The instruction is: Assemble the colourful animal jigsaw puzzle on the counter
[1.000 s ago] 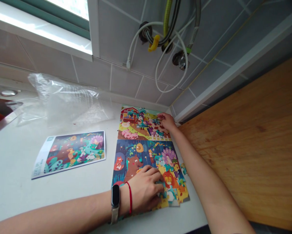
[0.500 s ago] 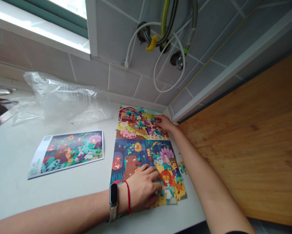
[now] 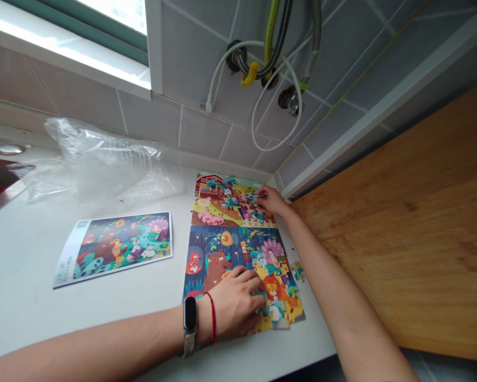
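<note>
My left hand (image 3: 238, 302) lies palm down on the lower part of a night-forest jigsaw puzzle (image 3: 216, 265), its fingers bent and spread; it covers part of the picture. A bear, a lion and a peacock show on this puzzle. Above it, my right hand (image 3: 270, 201) reaches to the right side of a farm picture board (image 3: 210, 216). Its fingers are bent and slightly apart, touching loose puzzle pieces (image 3: 238, 199) heaped there. One stray puzzle piece (image 3: 297, 271) lies right of the forest puzzle, beside my right forearm.
A printed picture sheet (image 3: 122, 246) lies on the white countertop (image 3: 19, 254) to the left. Behind it sits a crumpled clear plastic bag (image 3: 111, 164). A wooden panel (image 3: 401, 228) borders the right side. Hoses and a white cable (image 3: 254, 127) hang on the tiled wall.
The view has shifted slightly, so the sheet and bag appear a little further right. My right fingers have moved slightly among the loose pieces. My left hand stays on the puzzle.
</note>
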Demonstrator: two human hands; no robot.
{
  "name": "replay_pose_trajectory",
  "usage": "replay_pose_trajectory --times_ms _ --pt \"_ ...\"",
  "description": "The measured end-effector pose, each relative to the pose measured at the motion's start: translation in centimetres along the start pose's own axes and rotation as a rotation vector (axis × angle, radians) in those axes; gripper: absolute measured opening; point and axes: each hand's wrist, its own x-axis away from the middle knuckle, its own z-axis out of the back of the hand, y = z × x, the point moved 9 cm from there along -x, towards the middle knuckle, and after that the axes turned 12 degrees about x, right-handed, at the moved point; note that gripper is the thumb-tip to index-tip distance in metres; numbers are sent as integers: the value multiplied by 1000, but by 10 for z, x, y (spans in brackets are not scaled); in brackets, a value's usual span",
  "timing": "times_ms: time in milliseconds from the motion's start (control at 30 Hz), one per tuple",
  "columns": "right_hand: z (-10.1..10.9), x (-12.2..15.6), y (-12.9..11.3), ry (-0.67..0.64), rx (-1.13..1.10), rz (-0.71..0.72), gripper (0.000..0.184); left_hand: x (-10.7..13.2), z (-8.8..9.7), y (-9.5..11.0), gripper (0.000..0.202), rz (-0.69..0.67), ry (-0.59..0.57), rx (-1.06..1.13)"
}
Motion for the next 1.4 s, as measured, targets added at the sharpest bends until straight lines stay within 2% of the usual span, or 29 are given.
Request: replay_pose_trajectory --times_ms 100,233,367,433,533,633,700,767,833,933,1067,1200,1400 --pt "1 30 -15 11 -110 -12 39 0 -1 0 19 -7 4 -5" --pt "3 86 -35 14 -248 -43 47 1 -1 4 18 -31 4 -61" --pt "-8 143 -41 -45 -573 -212 46 3 -2 13 25 -96 -14 -109" --pt "-16 169 -41 -74 -653 -291 45 3 -3 16 28 -115 -22 -106" --pt "-21 203 -38 -55 -718 -364 44 2 1 20 21 -117 -11 -97" --pt "-19 235 -31 36 -746 -379 41 -1 18 14 11 -23 38 -51" --pt "-17 256 -23 107 -751 -393 41 -3 40 -3 8 130 128 2" --pt "-18 278 -14 146 -733 -425 41 -2 63 -24 17 274 238 72" --pt "-23 295 -8 136 -669 -441 40 -2 81 -38 19 317 309 61" --pt "-28 309 -7 108 -509 -384 36 -4 91 -50 21 279 315 12" --pt "-30 312 -13 121 -377 -313 33 -9 83 -51 29 138 197 70" --pt "-38 307 -17 73 -339 -328 34 -10 75 -51 31 -5 132 106" --pt "-47 305 -14 33 -205 -350 33 -7 69 -60 32 -33 133 97"
